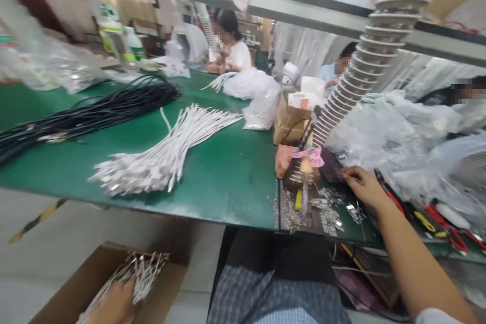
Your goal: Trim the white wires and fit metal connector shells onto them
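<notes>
White cables [140,271] in left hand [114,306], inside box [76,283].

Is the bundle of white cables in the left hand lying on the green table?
No, the left hand holds the white cables down in a cardboard box on the floor, below the green table.

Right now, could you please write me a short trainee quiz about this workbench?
1. True or false: the left hand is down at the cardboard box on the floor, on white cables.
2. Where does the right hand reach?
A. the black cable bundle
B. small metal parts on the green table
C. the plastic bags
3. Fill in: the loose cable bundle in the middle of the table is ____ in colour.

Key: 1 true; 2 B; 3 white.
</notes>
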The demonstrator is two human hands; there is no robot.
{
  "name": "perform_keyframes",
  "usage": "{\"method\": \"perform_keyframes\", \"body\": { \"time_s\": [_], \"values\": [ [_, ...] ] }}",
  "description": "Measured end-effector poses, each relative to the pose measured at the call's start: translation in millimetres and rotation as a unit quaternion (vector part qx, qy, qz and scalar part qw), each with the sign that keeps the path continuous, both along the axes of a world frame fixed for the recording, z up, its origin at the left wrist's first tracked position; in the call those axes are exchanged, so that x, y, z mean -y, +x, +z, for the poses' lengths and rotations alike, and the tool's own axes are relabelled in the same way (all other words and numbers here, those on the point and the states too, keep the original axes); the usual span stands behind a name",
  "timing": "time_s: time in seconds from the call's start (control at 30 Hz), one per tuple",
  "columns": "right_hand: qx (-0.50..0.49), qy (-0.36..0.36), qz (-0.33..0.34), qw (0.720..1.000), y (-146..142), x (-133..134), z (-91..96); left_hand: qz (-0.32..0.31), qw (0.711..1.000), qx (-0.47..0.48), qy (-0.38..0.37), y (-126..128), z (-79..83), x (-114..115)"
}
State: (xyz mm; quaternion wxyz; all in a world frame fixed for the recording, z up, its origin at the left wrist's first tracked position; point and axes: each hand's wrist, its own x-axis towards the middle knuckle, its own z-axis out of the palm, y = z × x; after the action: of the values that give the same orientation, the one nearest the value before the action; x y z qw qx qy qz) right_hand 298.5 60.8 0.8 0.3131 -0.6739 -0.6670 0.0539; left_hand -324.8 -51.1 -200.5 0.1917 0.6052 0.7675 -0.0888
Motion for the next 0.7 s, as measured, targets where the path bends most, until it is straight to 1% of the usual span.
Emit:
{"method": "perform_keyframes", "body": {
  "time_s": [0.07,0.13,0.23,0.33,0.43,0.5,0.6,0.7],
  "values": [
    [-0.008,-0.007,-0.002,1.000,1.9,0.3,-0.2,-0.018,0.999,0.037,0.020,18.5,-17.6,-2.8],
    [-0.014,-0.011,-0.002,1.000,3.5,1.0,0.2,-0.027,0.995,0.082,0.041,39.9,-29.2,-6.0],
    [-0.021,-0.015,0.003,1.000,5.0,1.8,0.2,-0.023,0.984,0.160,0.071,75.1,-34.6,-9.8],
    [-0.029,-0.018,0.011,0.999,5.4,2.1,-1.2,-0.024,0.964,0.249,0.089,106.9,-27.5,-7.9],
    [-0.036,-0.023,0.016,0.999,5.8,2.2,-3.0,-0.025,0.943,0.316,0.101,128.5,-15.1,-0.5],
    [-0.039,-0.025,0.017,0.999,6.9,2.7,-3.7,-0.014,0.934,0.341,0.108,138.3,-8.0,5.8],
    [-0.037,-0.024,0.014,0.999,9.7,3.9,-3.7,0.001,0.923,0.368,0.113,153.9,-1.7,15.0],
    [-0.029,-0.026,0.017,0.999,12.2,5.1,-3.1,0.000,0.914,0.390,0.110,177.6,2.6,23.6]
  ]
}}
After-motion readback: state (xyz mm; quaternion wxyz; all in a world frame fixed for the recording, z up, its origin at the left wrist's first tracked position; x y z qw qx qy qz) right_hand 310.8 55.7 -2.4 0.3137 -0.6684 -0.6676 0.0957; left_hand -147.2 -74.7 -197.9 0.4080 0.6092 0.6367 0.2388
